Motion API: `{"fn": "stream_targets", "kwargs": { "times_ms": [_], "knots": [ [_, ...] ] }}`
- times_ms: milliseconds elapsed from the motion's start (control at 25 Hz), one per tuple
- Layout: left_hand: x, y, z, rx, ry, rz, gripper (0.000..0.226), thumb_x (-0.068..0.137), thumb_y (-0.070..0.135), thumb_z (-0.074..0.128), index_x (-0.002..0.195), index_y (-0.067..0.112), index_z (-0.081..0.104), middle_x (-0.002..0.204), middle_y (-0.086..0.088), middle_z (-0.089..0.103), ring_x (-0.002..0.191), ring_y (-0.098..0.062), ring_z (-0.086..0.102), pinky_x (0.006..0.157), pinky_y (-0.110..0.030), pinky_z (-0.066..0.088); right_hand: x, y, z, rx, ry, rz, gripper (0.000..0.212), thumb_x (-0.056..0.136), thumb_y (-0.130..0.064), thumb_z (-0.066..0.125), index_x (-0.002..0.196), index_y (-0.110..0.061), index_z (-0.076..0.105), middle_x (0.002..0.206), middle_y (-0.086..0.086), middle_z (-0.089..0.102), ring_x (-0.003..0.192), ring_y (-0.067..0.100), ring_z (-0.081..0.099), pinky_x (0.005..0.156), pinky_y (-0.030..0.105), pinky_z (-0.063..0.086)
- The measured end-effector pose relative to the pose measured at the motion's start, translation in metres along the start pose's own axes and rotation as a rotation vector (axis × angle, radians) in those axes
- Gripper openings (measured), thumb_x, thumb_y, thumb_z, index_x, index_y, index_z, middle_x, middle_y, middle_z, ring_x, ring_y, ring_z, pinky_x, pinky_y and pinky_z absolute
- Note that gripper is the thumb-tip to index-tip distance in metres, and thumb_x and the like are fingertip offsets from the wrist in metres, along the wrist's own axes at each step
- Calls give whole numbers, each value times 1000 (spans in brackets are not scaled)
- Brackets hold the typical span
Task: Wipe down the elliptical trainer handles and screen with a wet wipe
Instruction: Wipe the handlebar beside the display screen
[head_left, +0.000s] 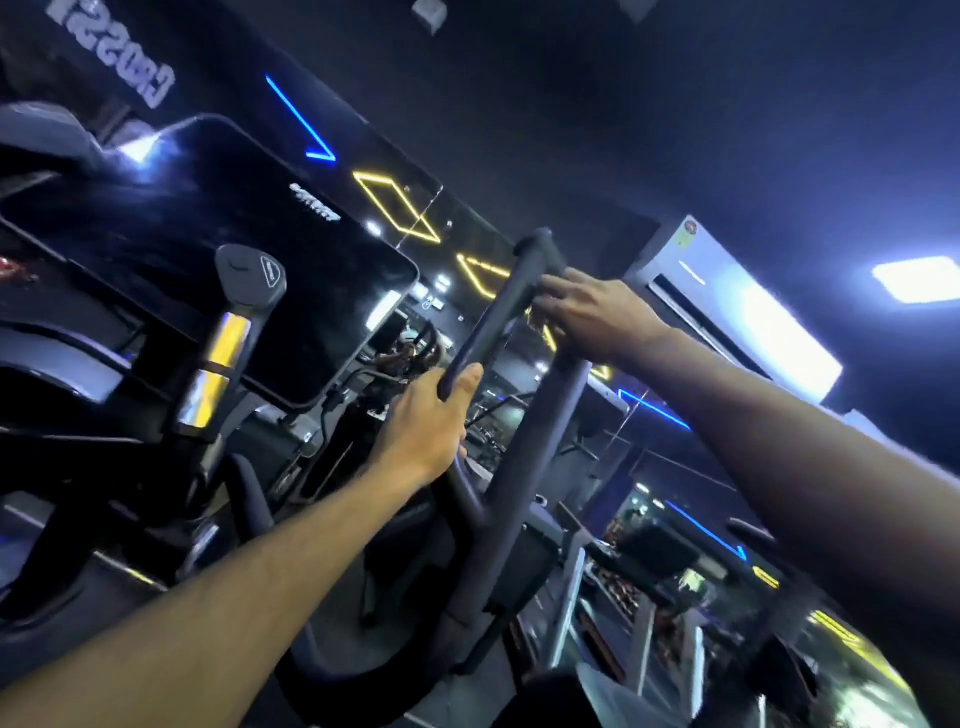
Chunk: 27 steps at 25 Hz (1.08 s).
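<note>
Near ground: dark machine frame and pedal parts fill the low left; the picture is tilted and dim.
Left forearm: comes in from the near left, bare, reaching up toward the middle.
Left hand (426, 415): grip clenched round the lower part of the handle's looped bar, thumb laid up along it.
Handle (524, 415): a dark loop-shaped bar of the elliptical trainer, standing in the middle, its post running down toward the near centre.
Right forearm: enters from the near right, stretched farther than the left.
Right hand (592, 317): at the upper part of the loop, fingers curled on the bar's top; no wipe can be made out in either hand.
Screen (208, 249): large, black and glossy, left of the handle, catching a white glare.
Second handle (244, 291): left, with silver bands below a grey cap.
Room: dark gym; blue and yellow light strips (400, 208) far behind, an air conditioner (743, 306) far right.
</note>
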<state>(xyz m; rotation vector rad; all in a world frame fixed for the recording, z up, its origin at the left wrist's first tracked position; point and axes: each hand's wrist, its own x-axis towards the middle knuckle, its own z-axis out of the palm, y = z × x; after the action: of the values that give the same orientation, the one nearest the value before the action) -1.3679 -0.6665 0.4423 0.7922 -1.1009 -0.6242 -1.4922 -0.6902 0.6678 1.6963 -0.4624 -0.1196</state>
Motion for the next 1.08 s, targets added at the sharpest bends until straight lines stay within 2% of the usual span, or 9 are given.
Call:
{"fn": "stream_targets", "kwargs": {
  "times_ms": [80, 160, 280, 400, 520, 720, 880, 960, 1080],
  "knots": [
    [4, -5, 0, -23, 5, -4, 47, 102, 67, 43, 95, 24, 63, 71, -3, 71, 56, -19, 73, 71, -49, 63, 2, 4, 5, -50, -50, -109, 10, 97, -16, 60, 97, -24, 66, 103, -7, 62, 94, 25, 58, 56, 39, 55],
    [6, -7, 4, 2, 14, 5, 47, 102, 67, 43, 95, 24, 62, 69, -3, 70, 54, -18, 72, 70, -48, 63, 3, 11, 3, -131, -50, -156, 11, 95, -11, 65, 94, -22, 63, 97, -6, 62, 89, 26, 58, 50, 38, 51],
    [6, -7, 4, 25, 17, 29, 47, 103, 64, 43, 92, 23, 61, 69, -3, 70, 56, -18, 72, 69, -45, 63, 6, 17, -9, -209, -122, -206, 13, 95, -7, 58, 94, -18, 65, 96, -1, 64, 89, 28, 63, 44, 31, 44],
    [3, -7, 3, 24, 15, 43, 47, 105, 61, 43, 93, 19, 62, 70, -4, 68, 59, -21, 72, 69, -45, 62, 8, 13, -31, -66, -331, -101, 17, 100, -24, 51, 105, -32, 66, 109, -6, 67, 96, 30, 66, 60, 36, 51],
    [2, -5, 2, 13, 33, 51, 46, 104, 61, 44, 94, 20, 62, 74, -6, 69, 66, -26, 73, 73, -48, 62, 12, 0, -44, 77, -521, 28, 18, 98, -32, 55, 107, -39, 69, 100, -3, 67, 91, 33, 66, 66, 34, 44],
    [1, -4, 1, 31, 33, 54, 44, 105, 61, 42, 89, 24, 59, 72, -3, 70, 65, -24, 73, 74, -44, 61, 0, -22, -46, 255, -504, 165, 13, 96, -28, 60, 99, -33, 72, 95, -2, 70, 91, 26, 65, 73, 38, 53],
    [-2, -3, 0, 61, 28, 66, 42, 106, 60, 39, 95, 24, 58, 77, -5, 70, 65, -21, 73, 62, -31, 53, -16, -52, -43, 426, -452, 228, 13, 98, -23, 64, 105, -26, 74, 94, -10, 66, 90, 12, 58, 77, 26, 40],
    [-4, -2, -1, 74, 26, 67, 44, 107, 60, 37, 102, 23, 60, 81, -7, 71, 67, -21, 73, 59, -29, 50, -25, -74, -41, 471, -437, 243, 14, 98, -23, 65, 109, -27, 73, 100, -10, 70, 98, 14, 63, 82, 31, 48],
    [-1, -4, -2, 72, 17, 63, 48, 106, 63, 36, 102, 23, 63, 84, -7, 72, 75, -26, 74, 69, -36, 58, -39, -109, -44, 514, -417, 277, 18, 96, -24, 66, 112, -30, 71, 106, -7, 73, 101, 17, 68, 83, 37, 57]
  ]
}}
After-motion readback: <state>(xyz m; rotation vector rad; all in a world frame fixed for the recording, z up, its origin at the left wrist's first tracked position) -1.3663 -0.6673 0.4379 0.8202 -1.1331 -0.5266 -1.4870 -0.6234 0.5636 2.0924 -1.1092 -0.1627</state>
